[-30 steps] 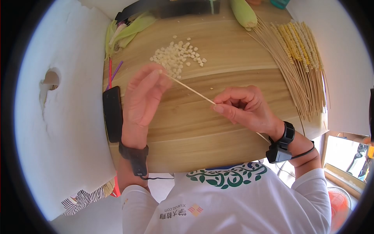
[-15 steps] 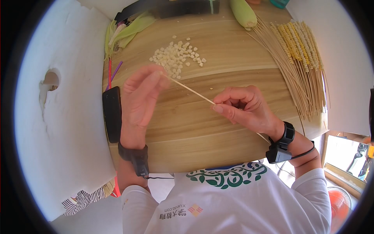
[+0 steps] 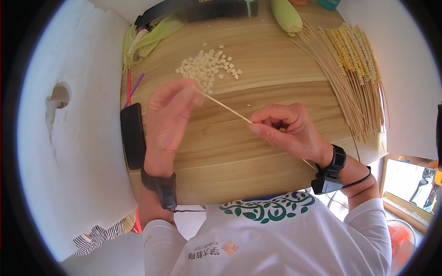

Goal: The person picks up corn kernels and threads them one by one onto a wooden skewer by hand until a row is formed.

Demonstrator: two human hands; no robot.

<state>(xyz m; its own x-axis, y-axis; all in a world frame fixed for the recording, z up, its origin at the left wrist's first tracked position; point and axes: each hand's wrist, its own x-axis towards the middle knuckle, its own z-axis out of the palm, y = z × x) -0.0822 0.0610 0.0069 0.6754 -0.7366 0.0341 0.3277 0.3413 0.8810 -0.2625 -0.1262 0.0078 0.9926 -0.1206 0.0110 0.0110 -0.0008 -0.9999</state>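
A thin wooden skewer [image 3: 226,107] slants between my hands. My left hand [image 3: 169,112] is closed in a pinch at its upper left end; the fingertips are a little blurred, and I cannot make out whether a kernel sits between them. Thumb and forefinger of my right hand [image 3: 292,131] grip the skewer further down, and its lower end comes out by the wrist. A pale corn kernel [image 3: 282,130] shows inside the curled fingers of that hand. Beyond my left hand lies a loose heap of pale corn kernels [image 3: 205,64] on the wooden table [image 3: 230,172].
At the right lie bare skewers [image 3: 329,64] beside skewers threaded with kernels [image 3: 352,50]. A corn cob [image 3: 286,17] is at the back. Husks [image 3: 159,36], a purple stick [image 3: 136,87] and a black phone [image 3: 132,135] line the left edge, near a white wall [image 3: 78,152].
Both hands keep their hold on the skewer and have barely shifted. A kernel now shows inside my right hand's curled fingers.
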